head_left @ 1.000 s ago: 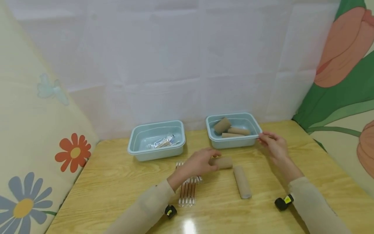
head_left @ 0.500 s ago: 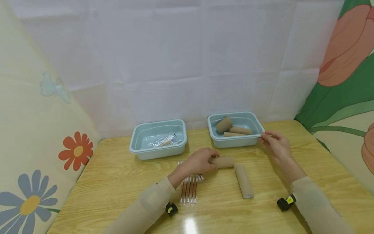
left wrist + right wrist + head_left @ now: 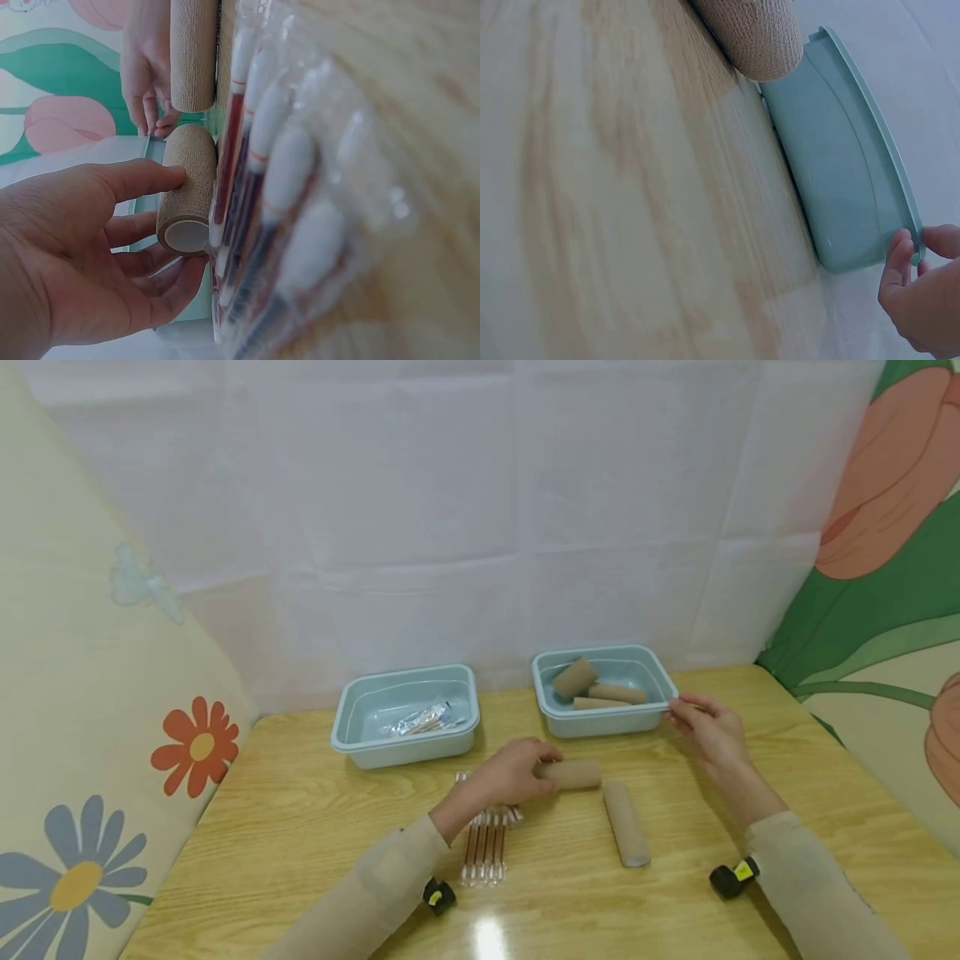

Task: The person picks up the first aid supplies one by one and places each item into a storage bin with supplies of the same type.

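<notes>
My left hand holds one end of a tan elastic bandage roll lying on the table. In the left wrist view, thumb and curled fingers are on either side of this roll, whose white core faces the camera. My right hand pinches the front right corner of a light blue plastic basin, seen also in the right wrist view, with the fingertips on the basin's rim. Several tan rolls lie inside that basin. A second loose roll lies between my hands.
Clear-wrapped cotton swabs with brown shafts lie on the wooden table, partly under my left wrist. A second light blue basin at the back left holds wrapped swabs. A white sheet hangs behind.
The head view has shifted slightly. Both hands keep their places, the left at the bandage roll and the right on the basin's rim.
</notes>
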A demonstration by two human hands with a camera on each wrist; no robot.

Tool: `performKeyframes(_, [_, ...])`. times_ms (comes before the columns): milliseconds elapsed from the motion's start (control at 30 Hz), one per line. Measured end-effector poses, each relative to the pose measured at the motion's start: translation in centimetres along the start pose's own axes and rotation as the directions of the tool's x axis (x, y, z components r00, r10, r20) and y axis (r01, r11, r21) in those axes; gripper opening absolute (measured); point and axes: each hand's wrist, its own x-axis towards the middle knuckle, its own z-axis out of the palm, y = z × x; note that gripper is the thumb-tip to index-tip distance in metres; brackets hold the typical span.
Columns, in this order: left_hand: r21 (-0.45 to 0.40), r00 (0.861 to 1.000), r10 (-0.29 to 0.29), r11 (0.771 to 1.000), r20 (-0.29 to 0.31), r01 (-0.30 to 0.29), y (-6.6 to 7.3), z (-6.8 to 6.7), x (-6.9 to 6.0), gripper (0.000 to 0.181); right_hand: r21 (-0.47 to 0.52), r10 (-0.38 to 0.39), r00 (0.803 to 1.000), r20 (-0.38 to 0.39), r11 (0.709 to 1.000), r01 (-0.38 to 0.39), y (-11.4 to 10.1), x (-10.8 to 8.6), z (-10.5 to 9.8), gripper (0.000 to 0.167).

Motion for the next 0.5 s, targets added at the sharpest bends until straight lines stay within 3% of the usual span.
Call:
performKeyframes(300, [-0.032, 1.0, 0.004, 0.999, -0.025, -0.005, -0.42, 0.23, 0.18, 0.038, 0.027, -0.013, 1.0, -0.002, 1.0, 0.013, 0.05, -0.11, 0.12, 0.025])
performKeyframes(500, [-0.051, 0.999, 0.004, 0.999, -0.033, -0.006, -0.4, 0.17, 0.16, 0.036, 0.014, -0.01, 1.0, -0.004, 1.0, 0.01, -0.04, -0.27, 0.22, 0.028])
